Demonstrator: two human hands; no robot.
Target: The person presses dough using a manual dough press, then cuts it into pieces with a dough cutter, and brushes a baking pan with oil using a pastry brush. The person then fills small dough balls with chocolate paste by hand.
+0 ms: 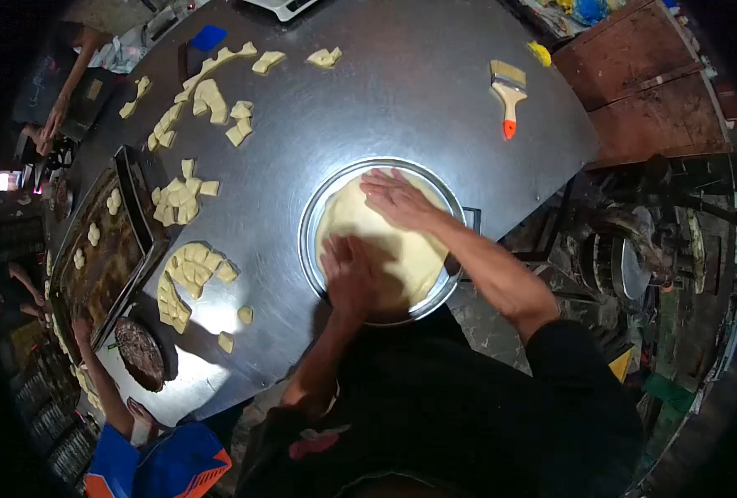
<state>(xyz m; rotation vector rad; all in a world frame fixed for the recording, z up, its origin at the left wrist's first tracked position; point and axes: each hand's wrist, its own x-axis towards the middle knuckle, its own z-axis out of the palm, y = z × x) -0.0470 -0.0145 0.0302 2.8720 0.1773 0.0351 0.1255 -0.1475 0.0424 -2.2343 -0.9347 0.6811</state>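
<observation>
A round, flat sheet of pale dough (421, 257) lies inside a shallow round metal pan (305, 249) at the table's near edge. My left hand (352, 275) presses on the left side of the dough, its fingers stretched out and pointing away from me. Across the upper part of the sheet lies my right hand (397, 199), flat with the fingers extended to the left. Neither hand grips anything. Shadow from my arms covers the lower part of the dough.
Cut dough pieces (178, 197) lie in groups on the metal table (302, 108)'s left side. A wide paintbrush (509, 95) rests at the upper right. Beyond the dough pieces, a co-worker's hand (82, 326) reaches to a large baking tray (95, 286), near a dark round pan (140, 357).
</observation>
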